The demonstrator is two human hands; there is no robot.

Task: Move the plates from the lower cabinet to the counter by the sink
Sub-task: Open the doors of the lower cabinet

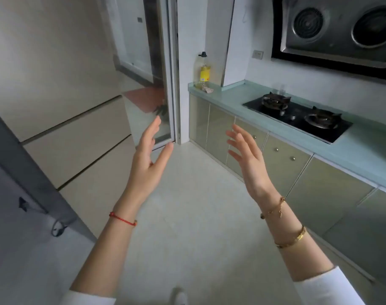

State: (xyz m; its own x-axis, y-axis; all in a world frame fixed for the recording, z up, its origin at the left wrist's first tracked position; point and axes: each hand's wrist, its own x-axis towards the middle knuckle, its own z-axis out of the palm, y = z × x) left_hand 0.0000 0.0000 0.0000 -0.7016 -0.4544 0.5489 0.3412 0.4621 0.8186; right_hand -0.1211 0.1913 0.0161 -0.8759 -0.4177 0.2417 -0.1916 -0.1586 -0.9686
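Left hand point(148, 159) and right hand point(248, 157) raised over the floor point(198, 216), palms facing, fingers spread, both empty. Lower cabinet doors point(284, 159) closed beneath the counter point(363, 148).

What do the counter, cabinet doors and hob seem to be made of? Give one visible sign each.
Counter: pale green, glossy, possibly glass or stone; it reflects light.
Cabinet doors: likely frosted glass in light frames; translucent sheen.
Hob: glossy black, probably glass; its burners look like dark metal.

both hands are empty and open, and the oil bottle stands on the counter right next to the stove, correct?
Not quite. In the head view both hands are empty and open, but the oil bottle stands at the counter's far end, well apart from the stove.
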